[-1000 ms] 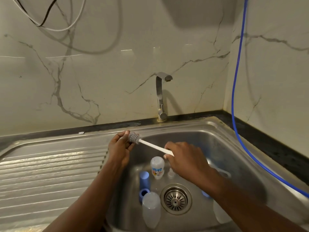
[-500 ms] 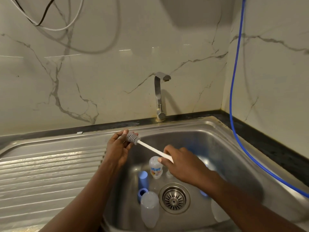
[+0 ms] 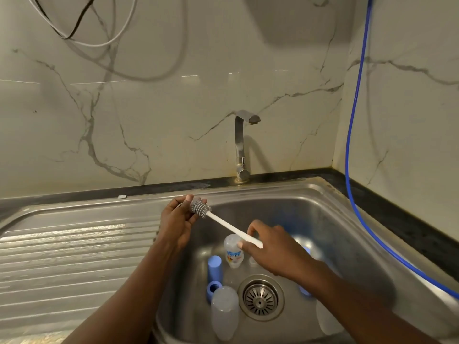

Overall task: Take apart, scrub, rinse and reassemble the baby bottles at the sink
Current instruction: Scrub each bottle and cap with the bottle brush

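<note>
My right hand (image 3: 272,249) grips the white handle of a bottle brush (image 3: 229,225) over the steel sink (image 3: 347,219). The brush's grey bristle head (image 3: 200,209) lies against the fingers of my left hand (image 3: 177,220), which curl around it; something small may be pinched there, but I cannot tell what. In the basin lie a printed small bottle (image 3: 233,254), a frosted bottle (image 3: 224,312), a blue cap (image 3: 214,268) and a blue ring (image 3: 213,289). Another blue part (image 3: 305,292) and a pale bottle (image 3: 325,319) show partly under my right arm.
The faucet (image 3: 242,145) stands at the back of the sink, with no water running. A ribbed drainboard (image 3: 74,256) lies to the left. The drain strainer (image 3: 260,297) sits mid-basin. A blue hose (image 3: 352,135) hangs down the right wall and runs along the counter.
Both hands and the brush hold nearly the same place; my right hand has slid slightly down the handle. The bottles in the basin have not moved.
</note>
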Demonstrator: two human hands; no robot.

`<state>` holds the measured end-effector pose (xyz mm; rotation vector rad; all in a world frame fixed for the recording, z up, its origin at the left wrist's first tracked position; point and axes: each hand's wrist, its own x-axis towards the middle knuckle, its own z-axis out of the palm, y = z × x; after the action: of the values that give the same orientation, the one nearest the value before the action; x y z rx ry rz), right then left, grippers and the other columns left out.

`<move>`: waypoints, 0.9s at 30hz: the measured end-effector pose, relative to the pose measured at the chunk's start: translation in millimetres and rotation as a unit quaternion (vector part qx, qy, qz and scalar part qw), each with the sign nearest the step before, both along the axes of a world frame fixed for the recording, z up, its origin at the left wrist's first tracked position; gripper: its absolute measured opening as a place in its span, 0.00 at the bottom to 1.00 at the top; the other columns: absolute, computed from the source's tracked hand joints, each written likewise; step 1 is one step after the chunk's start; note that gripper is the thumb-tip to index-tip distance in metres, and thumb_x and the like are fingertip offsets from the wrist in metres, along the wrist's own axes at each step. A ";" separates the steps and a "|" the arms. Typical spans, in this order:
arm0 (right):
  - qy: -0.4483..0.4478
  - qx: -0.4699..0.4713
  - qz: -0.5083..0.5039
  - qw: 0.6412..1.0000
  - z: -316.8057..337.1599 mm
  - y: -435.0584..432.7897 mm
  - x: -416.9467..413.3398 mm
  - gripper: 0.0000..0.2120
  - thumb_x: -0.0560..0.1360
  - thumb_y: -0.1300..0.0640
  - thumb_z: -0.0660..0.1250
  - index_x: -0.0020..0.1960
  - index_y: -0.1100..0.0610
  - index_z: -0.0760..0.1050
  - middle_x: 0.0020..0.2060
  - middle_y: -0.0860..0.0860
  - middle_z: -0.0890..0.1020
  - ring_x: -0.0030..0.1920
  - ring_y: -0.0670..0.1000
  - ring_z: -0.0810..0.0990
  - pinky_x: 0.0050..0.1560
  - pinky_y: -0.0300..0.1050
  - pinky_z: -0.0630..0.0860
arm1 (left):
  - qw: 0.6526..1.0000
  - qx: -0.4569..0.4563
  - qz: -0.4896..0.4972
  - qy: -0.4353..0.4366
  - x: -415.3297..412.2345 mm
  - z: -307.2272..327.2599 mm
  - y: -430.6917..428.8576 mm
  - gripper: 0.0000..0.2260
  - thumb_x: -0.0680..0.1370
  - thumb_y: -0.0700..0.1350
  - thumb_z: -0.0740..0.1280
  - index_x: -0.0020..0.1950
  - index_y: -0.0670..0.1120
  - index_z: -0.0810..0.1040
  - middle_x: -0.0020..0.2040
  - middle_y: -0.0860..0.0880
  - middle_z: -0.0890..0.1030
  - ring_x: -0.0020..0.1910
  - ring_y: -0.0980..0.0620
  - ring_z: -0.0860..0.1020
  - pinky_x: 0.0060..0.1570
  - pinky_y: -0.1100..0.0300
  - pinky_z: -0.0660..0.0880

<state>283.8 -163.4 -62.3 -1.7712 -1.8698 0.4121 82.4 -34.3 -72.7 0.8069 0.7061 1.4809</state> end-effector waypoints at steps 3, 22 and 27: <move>-0.133 0.122 -0.034 0.983 -2.9 4.9 3.1 0.08 0.78 0.46 0.62 0.49 0.50 0.74 0.42 0.47 0.80 0.43 0.52 0.79 0.40 0.46 0.75 | 1.000 -0.006 0.015 0.004 -0.2 -1.5 3.1 0.06 0.82 0.37 0.62 0.46 0.41 0.75 0.44 0.41 0.82 0.42 0.47 0.85 0.43 0.54 0.83; 0.049 -0.033 0.027 0.998 6.6 5.4 -6.4 0.14 0.81 0.53 0.57 0.49 0.58 0.79 0.36 0.52 0.79 0.32 0.51 0.75 0.30 0.43 0.70 | 1.000 -0.009 -0.005 0.025 -1.8 -2.9 6.2 0.08 0.82 0.36 0.60 0.45 0.41 0.75 0.45 0.40 0.82 0.42 0.45 0.86 0.44 0.52 0.83; -0.036 0.027 0.015 0.999 5.9 -2.2 -3.6 0.14 0.79 0.44 0.61 0.50 0.54 0.75 0.39 0.50 0.80 0.41 0.52 0.79 0.39 0.44 0.73 | 1.000 -0.014 -0.010 0.017 1.1 -3.2 6.6 0.08 0.82 0.36 0.60 0.46 0.40 0.76 0.44 0.40 0.83 0.44 0.44 0.85 0.49 0.49 0.82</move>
<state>280.2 -165.6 -56.3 -1.7454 -1.9410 0.3109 83.6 -27.7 -75.9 0.8165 0.7411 1.4384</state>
